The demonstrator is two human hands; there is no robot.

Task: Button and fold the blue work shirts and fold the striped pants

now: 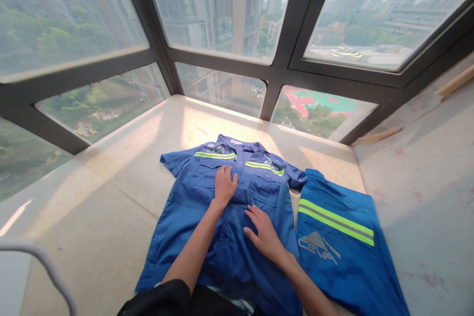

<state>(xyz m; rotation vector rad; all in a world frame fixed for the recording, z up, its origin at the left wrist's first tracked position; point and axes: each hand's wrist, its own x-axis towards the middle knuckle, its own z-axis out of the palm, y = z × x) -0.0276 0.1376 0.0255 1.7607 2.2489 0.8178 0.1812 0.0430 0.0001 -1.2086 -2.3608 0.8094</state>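
Note:
A blue short-sleeved work shirt (200,202) lies spread out, front side up, with its collar toward the windows. Yellow-green stripes cross its chest above two flap pockets, and buttons run down the middle. My left hand (225,185) rests on the upper front near the placket, a ring on one finger, the fingers stretched out. Lower and to the right, my right hand (263,234) is over the shirt front with its fingers spread. Neither hand grips the cloth. Beside the shirt on the right lies a folded blue garment (333,197) with a yellow-green and grey band and "CEVA" lettering.
Both garments lie on a pale window ledge (99,202) with sunlit patches. Dark window frames (222,59) enclose it at the back and left. A flower-patterned wall (425,197) closes the right side. A grey cable (48,266) curves at the lower left.

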